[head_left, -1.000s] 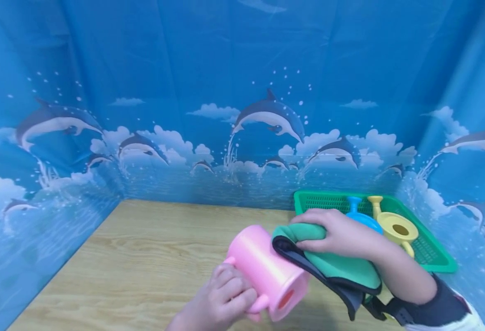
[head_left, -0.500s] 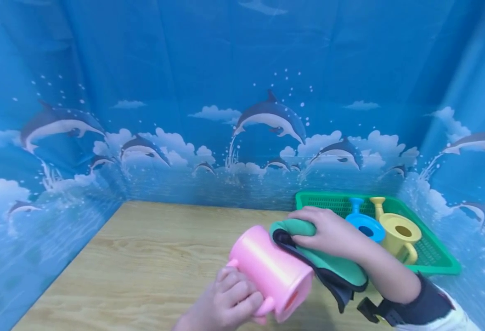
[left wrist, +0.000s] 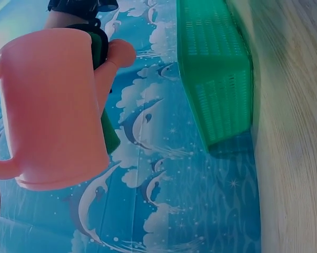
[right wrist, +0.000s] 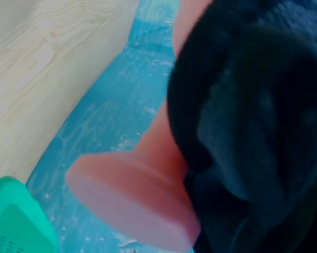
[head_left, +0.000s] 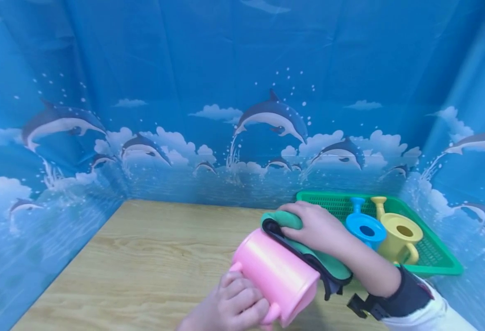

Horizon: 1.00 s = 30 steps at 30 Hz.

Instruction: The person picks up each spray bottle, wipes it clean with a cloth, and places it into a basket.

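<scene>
A pink watering can [head_left: 273,271] is held tilted above the table, its handle gripped by my left hand [head_left: 238,301]. My right hand [head_left: 314,230] pinches a folded green cloth with black edging [head_left: 327,262] and presses it along the can's right side. In the left wrist view the can's body [left wrist: 53,105] fills the left part, and its spout [left wrist: 114,66] sticks out to the right. The right wrist view shows the flared spout end [right wrist: 135,200] beside the dark underside of the cloth [right wrist: 253,126]. The cloth hides much of the spout.
At the back right of the wooden table [head_left: 151,257] stands a green basket [head_left: 445,257]. In it sit a blue watering can [head_left: 364,227] and a yellow watering can [head_left: 399,234]. A blue dolphin-print curtain [head_left: 209,92] hangs around the table.
My right hand has moved left with the cloth, along the can toward its far end. The pink can has shifted slightly right and down, with my left hand still on its handle.
</scene>
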Each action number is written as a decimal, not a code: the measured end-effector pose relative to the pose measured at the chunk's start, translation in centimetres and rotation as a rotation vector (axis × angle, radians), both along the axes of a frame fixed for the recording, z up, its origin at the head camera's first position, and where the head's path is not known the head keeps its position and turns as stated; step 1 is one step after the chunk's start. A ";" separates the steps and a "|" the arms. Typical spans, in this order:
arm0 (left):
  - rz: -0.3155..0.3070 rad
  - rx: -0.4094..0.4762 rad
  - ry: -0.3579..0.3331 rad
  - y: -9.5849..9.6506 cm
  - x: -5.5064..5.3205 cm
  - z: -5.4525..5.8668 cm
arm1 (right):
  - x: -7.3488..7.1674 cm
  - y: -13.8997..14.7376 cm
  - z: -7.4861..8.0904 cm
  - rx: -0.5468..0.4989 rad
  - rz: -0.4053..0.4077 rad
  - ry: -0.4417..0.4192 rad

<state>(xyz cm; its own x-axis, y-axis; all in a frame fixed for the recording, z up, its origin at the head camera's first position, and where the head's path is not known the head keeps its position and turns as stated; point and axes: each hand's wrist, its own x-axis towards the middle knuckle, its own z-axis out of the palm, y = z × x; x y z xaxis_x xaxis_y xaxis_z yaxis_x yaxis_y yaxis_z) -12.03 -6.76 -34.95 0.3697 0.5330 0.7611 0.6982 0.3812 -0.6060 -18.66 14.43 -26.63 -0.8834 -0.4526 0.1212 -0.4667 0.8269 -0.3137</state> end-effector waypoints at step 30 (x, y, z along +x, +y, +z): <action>-0.056 0.091 0.114 0.5 -0.6 0.2 | 2.0 0.4 -0.6 0.161 0.014 0.318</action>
